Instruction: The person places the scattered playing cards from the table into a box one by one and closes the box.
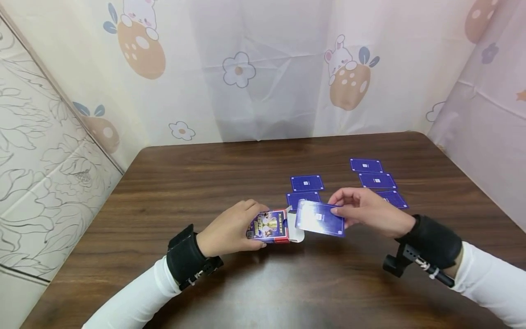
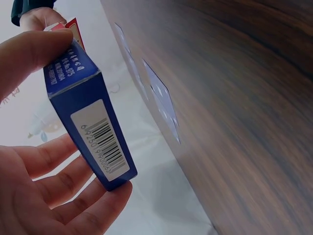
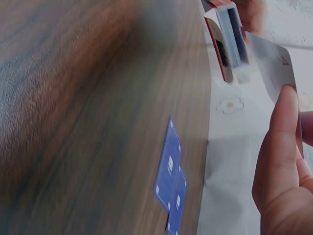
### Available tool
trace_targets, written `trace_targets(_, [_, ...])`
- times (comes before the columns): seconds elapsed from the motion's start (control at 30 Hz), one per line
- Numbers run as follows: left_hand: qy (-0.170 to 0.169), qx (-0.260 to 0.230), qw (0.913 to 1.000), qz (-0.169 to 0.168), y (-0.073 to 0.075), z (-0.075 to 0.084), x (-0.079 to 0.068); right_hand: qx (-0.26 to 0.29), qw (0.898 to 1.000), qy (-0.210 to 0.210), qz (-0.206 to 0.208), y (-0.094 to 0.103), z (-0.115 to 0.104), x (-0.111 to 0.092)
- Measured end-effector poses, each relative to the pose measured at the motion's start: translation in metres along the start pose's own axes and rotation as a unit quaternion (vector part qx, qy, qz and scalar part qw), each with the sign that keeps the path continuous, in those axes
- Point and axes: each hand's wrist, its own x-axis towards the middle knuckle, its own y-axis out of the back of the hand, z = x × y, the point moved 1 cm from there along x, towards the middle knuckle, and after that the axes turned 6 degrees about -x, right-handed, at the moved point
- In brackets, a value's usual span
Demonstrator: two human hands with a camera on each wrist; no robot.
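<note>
My left hand (image 1: 236, 230) grips a small playing-card box (image 1: 268, 225) between thumb and fingers. In the left wrist view, the box's blue end (image 2: 100, 139) carries a white barcode label. Its open end, with a white flap (image 1: 297, 234), points right toward my right hand (image 1: 371, 211). That hand pinches a blue-backed playing card (image 1: 316, 219) by its right edge, held above the table beside the flap. The card's pale face (image 3: 274, 63), with a red mark, shows in the right wrist view. Inside the box's mouth, a stack edge (image 3: 230, 36) is visible.
Two blue-backed cards (image 1: 307, 183) lie beyond the held card on the brown wooden table (image 1: 197, 178). Farther right, three more cards (image 1: 377, 180) form a slanting column, the nearest partly behind my right hand. A patterned curtain (image 1: 263, 105) hangs behind the table.
</note>
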Motion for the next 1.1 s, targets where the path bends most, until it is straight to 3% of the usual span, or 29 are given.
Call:
trace_targets(0.33, [-0.003, 0.001, 1.0000, -0.001, 0.000, 0.003, 0.001, 0.035, 0.999, 0.002, -0.016, -0.018, -0.003, 0.007])
trace_targets(1.1, [0.007, 0.006, 0.9999, -0.008, -0.002, 0.006, -0.003, 0.049, 0.998, -0.010, -0.045, -0.038, -0.007, 0.020])
